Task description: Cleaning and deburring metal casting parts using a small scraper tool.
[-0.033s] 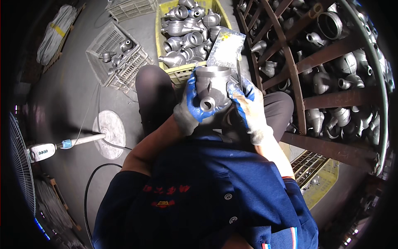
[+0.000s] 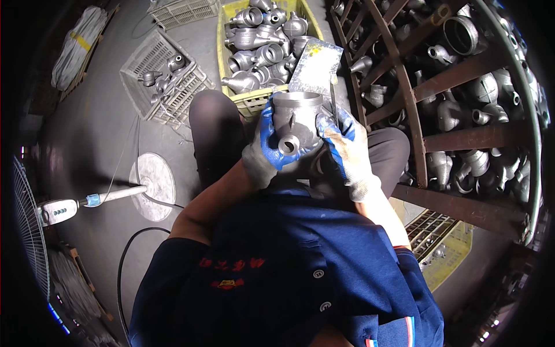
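Observation:
A grey cast metal housing is held up above my lap, its wide round mouth tilted upward and a small round outlet low on its front. My left hand, in a blue-coated glove, wraps its left side and underside. On the other side, my right hand, in a blue and white glove, is closed around a thin blade-like tool standing upright, its fingers close against the casting. The tool's exact kind and lower end are hidden by the fingers.
Ahead, a yellow crate holds several castings, with a whitish sheet at its corner. A grey crate with a few parts stands left. A brown metal rack full of castings rises right. A fan and cable lie left.

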The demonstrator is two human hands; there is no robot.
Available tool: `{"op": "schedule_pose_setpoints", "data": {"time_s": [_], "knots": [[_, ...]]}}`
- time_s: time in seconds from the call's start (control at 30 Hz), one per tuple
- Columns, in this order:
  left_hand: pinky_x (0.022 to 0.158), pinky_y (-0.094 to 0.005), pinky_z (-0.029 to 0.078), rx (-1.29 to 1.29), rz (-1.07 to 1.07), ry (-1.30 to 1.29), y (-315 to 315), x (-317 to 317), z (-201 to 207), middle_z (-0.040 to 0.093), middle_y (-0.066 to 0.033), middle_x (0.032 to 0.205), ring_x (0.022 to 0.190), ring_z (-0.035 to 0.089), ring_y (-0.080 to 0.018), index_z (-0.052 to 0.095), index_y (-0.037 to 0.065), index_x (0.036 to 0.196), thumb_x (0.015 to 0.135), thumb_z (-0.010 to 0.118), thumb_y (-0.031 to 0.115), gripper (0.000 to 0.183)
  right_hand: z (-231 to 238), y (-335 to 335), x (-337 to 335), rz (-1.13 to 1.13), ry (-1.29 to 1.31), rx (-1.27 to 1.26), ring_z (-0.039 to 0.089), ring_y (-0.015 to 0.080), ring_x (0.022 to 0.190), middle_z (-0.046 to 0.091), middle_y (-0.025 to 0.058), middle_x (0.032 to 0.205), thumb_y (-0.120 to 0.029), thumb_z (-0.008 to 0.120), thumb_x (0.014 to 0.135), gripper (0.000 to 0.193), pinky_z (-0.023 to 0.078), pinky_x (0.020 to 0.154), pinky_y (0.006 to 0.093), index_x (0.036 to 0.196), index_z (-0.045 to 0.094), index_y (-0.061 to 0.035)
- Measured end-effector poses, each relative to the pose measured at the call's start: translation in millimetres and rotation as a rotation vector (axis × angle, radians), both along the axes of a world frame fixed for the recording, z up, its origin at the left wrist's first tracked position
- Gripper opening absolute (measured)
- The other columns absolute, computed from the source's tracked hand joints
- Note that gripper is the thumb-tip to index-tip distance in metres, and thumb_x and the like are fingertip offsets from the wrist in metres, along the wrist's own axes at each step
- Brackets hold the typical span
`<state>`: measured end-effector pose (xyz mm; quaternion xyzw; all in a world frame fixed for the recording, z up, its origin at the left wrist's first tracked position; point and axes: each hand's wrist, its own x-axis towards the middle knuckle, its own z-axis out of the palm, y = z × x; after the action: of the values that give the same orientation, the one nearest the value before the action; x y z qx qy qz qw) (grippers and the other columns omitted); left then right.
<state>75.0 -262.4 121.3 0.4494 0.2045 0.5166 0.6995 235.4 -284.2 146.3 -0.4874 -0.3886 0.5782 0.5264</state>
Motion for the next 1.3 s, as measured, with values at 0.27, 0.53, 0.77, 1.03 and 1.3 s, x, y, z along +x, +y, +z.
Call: {"op": "schedule_pose_setpoints", "data": {"time_s": [0.27,0.53,0.77,1.03,1.3], "knots": [[0.097,-0.0430,0.045,-0.281,-0.137,-0.220,14,-2,-17,0.056,-0.0109,0.121,0.113,0.055,-0.0259,0.049,0.008,0.128,0.093,0.048,0.039,0.047,4,-3,-10,-0.049,-0.047,0.111,0.056,0.0058,0.089,0.064,0.0046,0.099,-0.014,0.068,0.084,0.049,0.047,0.080,0.0218,0.127,0.051,0.0036],[0.093,-0.0370,0.047,0.248,0.114,0.318,9,-2,5,0.059,-0.0092,0.114,0.108,0.057,-0.0224,0.047,0.006,0.127,0.078,0.071,0.023,0.057,-6,-2,0,-0.041,-0.027,-0.101,0.053,0.0051,0.076,0.059,0.0036,0.095,-0.008,0.071,0.079,0.053,0.046,0.065,0.0204,0.128,0.052,0.0003],[0.098,-0.0381,0.042,0.229,0.165,0.624,25,-12,-55,0.057,-0.0083,0.120,0.113,0.055,-0.0233,0.048,0.007,0.125,0.073,0.077,0.026,0.063,-7,-4,2,-0.033,-0.234,-0.113,0.046,0.0028,0.061,0.058,-0.0040,0.075,-0.003,0.067,0.081,0.043,0.040,0.054,0.0187,0.123,0.057,-0.0020],[0.104,-0.0408,0.035,0.448,0.183,0.682,19,-10,-19,0.048,-0.0100,0.134,0.122,0.047,-0.0225,0.032,0.010,0.139,0.083,0.062,0.040,0.070,-14,-1,-9,-0.078,-0.182,0.086,0.055,0.0058,0.078,0.063,0.0031,0.094,-0.009,0.069,0.083,0.043,0.044,0.069,0.0186,0.122,0.056,0.0041],[0.101,-0.0444,0.042,-0.175,0.101,0.202,32,-10,-61,0.048,-0.0149,0.132,0.118,0.051,-0.0273,0.038,0.005,0.136,0.089,0.045,0.059,0.072,-22,-2,0,-0.069,-0.048,0.013,0.058,0.0055,0.081,0.066,0.0049,0.096,-0.009,0.067,0.084,0.041,0.046,0.071,0.0191,0.122,0.056,0.0032]]}}
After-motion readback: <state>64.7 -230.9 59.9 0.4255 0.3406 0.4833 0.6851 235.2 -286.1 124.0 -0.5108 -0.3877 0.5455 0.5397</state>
